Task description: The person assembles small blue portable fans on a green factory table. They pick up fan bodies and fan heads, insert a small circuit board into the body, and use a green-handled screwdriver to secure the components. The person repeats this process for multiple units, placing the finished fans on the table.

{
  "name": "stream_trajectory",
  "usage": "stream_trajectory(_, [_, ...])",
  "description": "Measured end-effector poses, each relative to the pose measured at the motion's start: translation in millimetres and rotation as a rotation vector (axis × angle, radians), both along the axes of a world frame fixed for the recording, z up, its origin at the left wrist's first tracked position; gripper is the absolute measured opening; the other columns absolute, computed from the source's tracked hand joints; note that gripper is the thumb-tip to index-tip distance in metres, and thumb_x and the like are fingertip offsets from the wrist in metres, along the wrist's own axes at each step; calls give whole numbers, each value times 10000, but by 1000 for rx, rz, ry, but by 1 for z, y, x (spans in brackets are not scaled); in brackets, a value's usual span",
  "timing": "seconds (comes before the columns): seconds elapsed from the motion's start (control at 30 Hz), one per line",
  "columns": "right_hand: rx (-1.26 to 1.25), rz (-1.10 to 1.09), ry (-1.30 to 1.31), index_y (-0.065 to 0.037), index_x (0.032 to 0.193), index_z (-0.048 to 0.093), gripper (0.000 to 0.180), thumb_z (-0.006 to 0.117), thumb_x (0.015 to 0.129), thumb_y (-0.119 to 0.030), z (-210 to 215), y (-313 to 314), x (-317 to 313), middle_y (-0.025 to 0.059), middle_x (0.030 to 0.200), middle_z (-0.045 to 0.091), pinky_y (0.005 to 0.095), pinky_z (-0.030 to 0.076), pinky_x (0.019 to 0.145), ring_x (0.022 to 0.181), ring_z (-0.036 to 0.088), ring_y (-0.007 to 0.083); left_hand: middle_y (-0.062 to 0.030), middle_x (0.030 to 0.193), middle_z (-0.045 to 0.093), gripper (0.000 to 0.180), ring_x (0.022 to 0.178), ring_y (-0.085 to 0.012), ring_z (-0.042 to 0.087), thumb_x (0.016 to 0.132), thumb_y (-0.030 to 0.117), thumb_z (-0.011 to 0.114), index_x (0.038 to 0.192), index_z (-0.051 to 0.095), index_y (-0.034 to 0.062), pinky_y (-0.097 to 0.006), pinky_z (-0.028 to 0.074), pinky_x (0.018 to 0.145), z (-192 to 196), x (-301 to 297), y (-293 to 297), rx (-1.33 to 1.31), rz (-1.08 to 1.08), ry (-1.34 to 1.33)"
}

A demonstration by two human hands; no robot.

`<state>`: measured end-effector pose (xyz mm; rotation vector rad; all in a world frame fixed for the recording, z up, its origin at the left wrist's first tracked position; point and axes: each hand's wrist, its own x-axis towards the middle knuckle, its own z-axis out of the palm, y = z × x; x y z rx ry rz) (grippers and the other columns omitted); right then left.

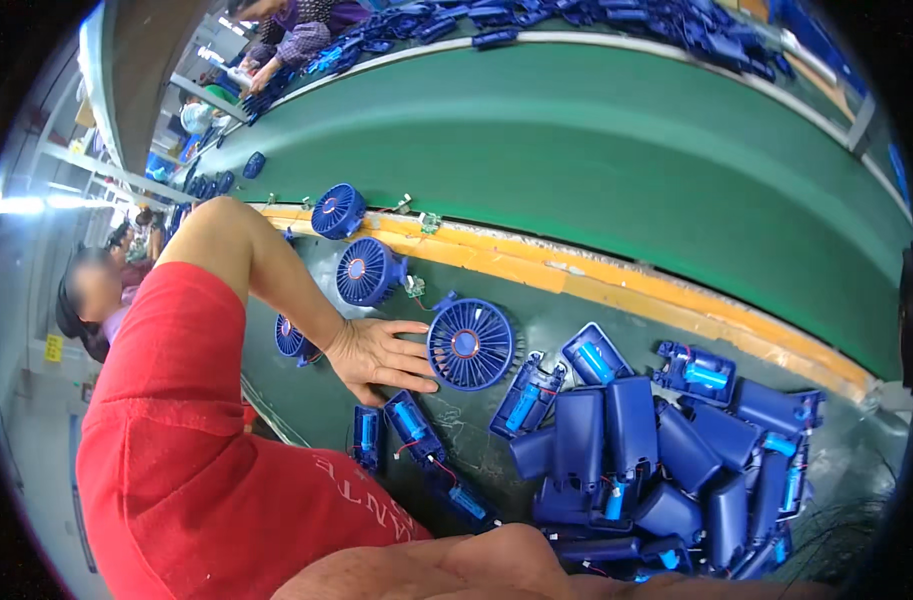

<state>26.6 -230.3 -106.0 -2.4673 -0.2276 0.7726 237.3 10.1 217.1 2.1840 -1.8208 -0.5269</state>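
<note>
The left hand [381, 355] lay palm down, fingers spread and clasping nothing; its fingertips were at the left rim of a blue fan [471, 344], touching it or just beside it, perhaps to steady it; the right hand could not be made out, so I could not tell its state. That fan lay mid-table [546, 310], grille up, probably because it sat steadily that way; the pile of handle cases [631, 425] was heaped at the near right, seemingly to leave room around the hand; the yellow ledge [536, 270] apparently kept the table apart from the green belt [576, 140].

Four fans showed clearly: this one, two farther off to its left, one left of the wrist; three loose cases [411, 425] lay near the hand; three circuit boards [416, 286] were plain; the pile held roughly twenty cases, too overlapped for an exact count.
</note>
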Motion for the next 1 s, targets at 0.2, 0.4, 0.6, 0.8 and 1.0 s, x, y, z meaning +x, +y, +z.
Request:
stream_trajectory(0.2, [-27, 40, -26, -63, 1102, 665, 295, 612, 851, -207, 10, -17, -21, 229, 1109, 642, 412, 456, 904, 1063, 594, 348, -157, 1488, 339, 847, 1362, -327, 340, 772, 456, 642, 1461, 324, 80, -557, 187, 1129, 4, -5, 0, -53, 31, -36])
stream_trajectory(0.4, [-80, 19, -105, -62, 1101, 665, 295, 611, 852, -209, 8, -25, -28, 229, 1112, 640, 414, 454, 908, 1066, 592, 350, -172, 1542, 246, 862, 1424, -311, 253, 776, 428, 633, 1485, 273, 92, -529, 158, 1150, 12, -4, -2, -3, 32, -97])
stream_trajectory(0.6, [-71, -34, -216, -60, 1100, 666, 295, 610, 853, -211, 40, -54, -49, 230, 1115, 639, 416, 452, 911, 1069, 591, 352, -149, 1552, 234, 845, 1444, -287, 207, 786, 420, 636, 1484, 278, 107, -523, 157, 1155, 12, -6, -2, -94, 40, -156])
stream_trajectory(0.8, [152, -22, -344, -59, 1099, 666, 295, 609, 854, -214, 133, -80, -83, 231, 1118, 638, 418, 450, 915, 1072, 589, 354, -138, 1501, 343, 752, 1397, -305, 312, 755, 368, 705, 1398, 420, 103, -545, 205, 1134, 7, -15, -8, -271, 116, -96])
stream_trajectory(1.0, [132, 8, 166, -24, 1135, 618, 345, 607, 885, -262, 314, -77, -103, 191, 1054, 663, 399, 492, 859, 983, 629, 364, -172, 1279, 572, 472, 1194, -334, 533, 749, 240, 726, 1161, 621, 34, -410, 438, 986, 53, -19, -3, -110, 191, -13])
